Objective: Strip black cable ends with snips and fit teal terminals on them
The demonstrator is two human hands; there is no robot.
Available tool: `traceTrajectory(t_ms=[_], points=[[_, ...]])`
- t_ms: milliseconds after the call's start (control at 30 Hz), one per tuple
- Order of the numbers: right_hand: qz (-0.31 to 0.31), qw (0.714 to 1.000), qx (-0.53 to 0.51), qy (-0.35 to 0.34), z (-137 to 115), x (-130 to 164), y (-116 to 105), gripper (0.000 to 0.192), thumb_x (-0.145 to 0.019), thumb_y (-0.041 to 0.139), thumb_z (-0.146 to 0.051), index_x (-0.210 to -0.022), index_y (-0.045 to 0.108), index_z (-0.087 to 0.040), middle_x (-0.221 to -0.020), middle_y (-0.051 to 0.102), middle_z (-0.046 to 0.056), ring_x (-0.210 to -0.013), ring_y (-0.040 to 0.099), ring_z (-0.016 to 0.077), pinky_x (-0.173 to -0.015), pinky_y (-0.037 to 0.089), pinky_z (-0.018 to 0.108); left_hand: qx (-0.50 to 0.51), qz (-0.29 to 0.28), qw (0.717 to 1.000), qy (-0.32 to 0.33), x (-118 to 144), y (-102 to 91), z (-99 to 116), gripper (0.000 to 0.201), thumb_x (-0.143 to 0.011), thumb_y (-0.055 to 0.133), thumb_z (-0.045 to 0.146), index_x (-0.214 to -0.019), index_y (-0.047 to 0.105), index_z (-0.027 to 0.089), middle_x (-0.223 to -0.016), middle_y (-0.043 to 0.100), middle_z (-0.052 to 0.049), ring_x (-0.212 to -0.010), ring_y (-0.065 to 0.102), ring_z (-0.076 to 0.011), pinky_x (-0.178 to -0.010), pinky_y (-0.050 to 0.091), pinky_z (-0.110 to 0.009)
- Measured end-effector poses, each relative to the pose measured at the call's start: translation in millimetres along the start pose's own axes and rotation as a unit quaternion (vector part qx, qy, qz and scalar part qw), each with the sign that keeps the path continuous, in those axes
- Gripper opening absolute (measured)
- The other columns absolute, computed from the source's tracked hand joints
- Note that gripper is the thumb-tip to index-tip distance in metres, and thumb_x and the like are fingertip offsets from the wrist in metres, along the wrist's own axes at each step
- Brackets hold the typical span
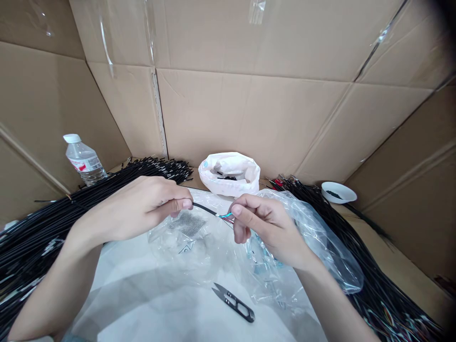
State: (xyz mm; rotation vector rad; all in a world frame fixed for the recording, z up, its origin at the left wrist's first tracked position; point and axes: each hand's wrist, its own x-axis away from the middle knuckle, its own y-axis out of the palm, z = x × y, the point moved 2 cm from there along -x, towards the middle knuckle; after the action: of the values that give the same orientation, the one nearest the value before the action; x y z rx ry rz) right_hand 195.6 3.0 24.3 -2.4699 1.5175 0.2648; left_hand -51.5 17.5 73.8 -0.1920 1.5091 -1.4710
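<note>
Between my two hands runs a short stretch of black cable, its jacket ending in thin coloured wires, blue-green and red among them. My left hand pinches the black jacket between thumb and forefinger. On the other side, my right hand grips the bared wires with thumb and fingertips; the wire ends are hidden in its fingers. Below the hands, black thread snips lie on the white surface. Clear plastic bags are spread under both hands, one with small grey bits inside.
A bundle of black cables lies at left, another at right. A water bottle stands back left. A white bag with small black pieces sits at the back, a white bowl at right. Cardboard walls surround the area.
</note>
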Motion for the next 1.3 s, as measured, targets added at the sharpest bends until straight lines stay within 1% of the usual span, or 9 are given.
traceTrajectory(t_ms=[67, 200, 467, 633, 833, 900, 1033, 1100, 1300], points=[[0.018, 1.000, -0.005, -0.005, 1, -1, 4, 0.032, -0.096, 0.062, -0.046, -0.075, 0.063, -0.022, -0.054, 0.067, -0.003, -0.047, 0.057, 0.0096, -0.050, 0.049, 0.022, 0.021, -0.079, 0.995, 0.056, -1, 7.1, 6, 0.038, -0.104, 0.044, 0.047, -0.086, 0.070, 0.027, -0.079, 0.071, 0.001, -0.069, 0.066, -0.0180, -0.062, 0.048, -0.028], [0.040, 0.999, -0.012, -0.011, 0, -2, 9, 0.036, -0.096, 0.061, -0.047, -0.070, 0.059, -0.022, -0.049, 0.062, -0.004, -0.044, 0.053, 0.0089, -0.048, 0.047, 0.022, 0.064, -0.061, 0.993, 0.078, -4, 16.7, 16, 0.032, -0.101, 0.054, 0.052, -0.115, 0.070, 0.029, -0.105, 0.075, -0.002, -0.092, 0.070, -0.0219, -0.078, 0.052, -0.030], [0.033, 0.998, -0.056, 0.008, 2, -5, 7, 0.033, -0.096, 0.060, -0.046, -0.076, 0.061, -0.020, -0.046, 0.056, -0.006, -0.041, 0.045, 0.0072, -0.044, 0.038, 0.020, 0.115, -0.030, 0.990, 0.076, -7, 29.2, 26, 0.008, -0.100, 0.062, 0.025, -0.106, 0.067, 0.023, -0.094, 0.074, 0.005, -0.081, 0.068, -0.0102, -0.073, 0.047, -0.018], [0.025, 0.999, -0.042, -0.007, 3, -6, 4, 0.022, -0.091, 0.066, -0.037, -0.078, 0.063, -0.020, -0.045, 0.049, -0.009, -0.037, 0.037, 0.0053, -0.039, 0.030, 0.019, 0.066, -0.015, 0.991, 0.115, -2, 30.3, 26, 0.021, -0.101, 0.050, 0.013, -0.113, 0.066, 0.021, -0.095, 0.071, 0.001, -0.084, 0.065, -0.0126, -0.074, 0.046, -0.020], [0.098, 0.989, 0.077, -0.077, 8, -2, 3, 0.018, -0.086, 0.067, -0.026, -0.071, 0.062, -0.020, -0.045, 0.046, -0.009, -0.036, 0.037, 0.0054, -0.038, 0.030, 0.019, 0.060, -0.030, 0.990, 0.124, -4, 34.9, 31, 0.027, -0.099, 0.044, 0.006, -0.111, 0.067, 0.017, -0.088, 0.067, 0.000, -0.080, 0.060, -0.0138, -0.072, 0.044, -0.022], [0.139, 0.962, 0.177, -0.154, 9, -1, 3, 0.015, -0.087, 0.066, -0.021, -0.072, 0.063, -0.020, -0.045, 0.046, -0.010, -0.038, 0.038, 0.0056, -0.039, 0.032, 0.019, 0.080, -0.042, 0.990, 0.105, -5, 35.8, 31, 0.025, -0.102, 0.043, 0.013, -0.107, 0.067, 0.016, -0.089, 0.068, -0.001, -0.080, 0.060, -0.0141, -0.073, 0.043, -0.023], [0.195, 0.806, 0.420, -0.368, 8, 2, 7, 0.021, -0.085, 0.066, -0.009, -0.068, 0.061, -0.020, -0.046, 0.047, -0.009, -0.041, 0.037, 0.0059, -0.043, 0.032, 0.022, 0.167, -0.087, 0.981, 0.041, -6, 35.7, 32, 0.029, -0.107, 0.041, 0.025, -0.099, 0.067, 0.017, -0.082, 0.064, 0.002, -0.072, 0.055, -0.0119, -0.069, 0.041, -0.023], [0.200, 0.765, 0.456, -0.410, 11, 2, 9, 0.022, -0.086, 0.066, -0.008, -0.069, 0.062, -0.021, -0.046, 0.049, -0.009, -0.041, 0.039, 0.0061, -0.043, 0.033, 0.023, 0.212, -0.100, 0.972, -0.002, -5, 35.2, 31, 0.031, -0.107, 0.041, 0.029, -0.096, 0.068, 0.017, -0.074, 0.058, 0.003, -0.066, 0.050, -0.0110, -0.063, 0.038, -0.023], [0.191, 0.930, 0.188, -0.250, 21, 1, 16, 0.006, -0.095, 0.063, -0.019, -0.092, 0.068, -0.021, -0.051, 0.056, -0.009, -0.040, 0.048, 0.0063, -0.042, 0.041, 0.018, 0.310, -0.096, 0.941, -0.096, -6, 36.3, 29, 0.029, -0.103, 0.048, 0.034, -0.095, 0.071, 0.018, -0.072, 0.053, 0.003, -0.064, 0.045, -0.0109, -0.056, 0.032, -0.023]])
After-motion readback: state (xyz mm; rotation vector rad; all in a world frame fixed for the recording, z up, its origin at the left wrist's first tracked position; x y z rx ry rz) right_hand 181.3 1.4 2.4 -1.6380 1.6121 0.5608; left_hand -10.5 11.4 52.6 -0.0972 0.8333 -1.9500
